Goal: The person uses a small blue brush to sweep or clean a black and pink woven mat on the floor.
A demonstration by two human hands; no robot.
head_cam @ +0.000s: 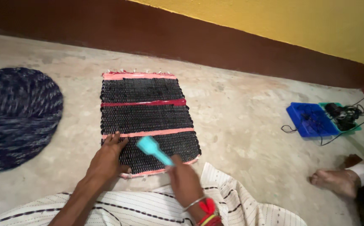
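On the bare concrete floor (240, 113), near the middle of the scene, lies a small woven mat (148, 119), black with pink and red bands, flat and square to the wall. The person's left hand (106, 159) presses down on its near left corner, fingers spread wide and flat, holding nothing. The right hand (184, 182) has its grip closed around the handle of a light blue brush (153, 150), whose head sits over the mat's near edge, blurred, so I cannot tell whether it touches the weave.

The mat looks soft, limp and light; it would likely bunch or slide unless pinned, and is best taken by a bound edge or corner. The brush seems light, stiff plastic, held well down the handle.

To the left rests a round dark blue mat (16, 117). Far right, a blue tray (311, 119) holds tangled black cables, and another person's bare foot (336, 181) shows nearby. A brown skirting runs under the yellow wall (307, 25).
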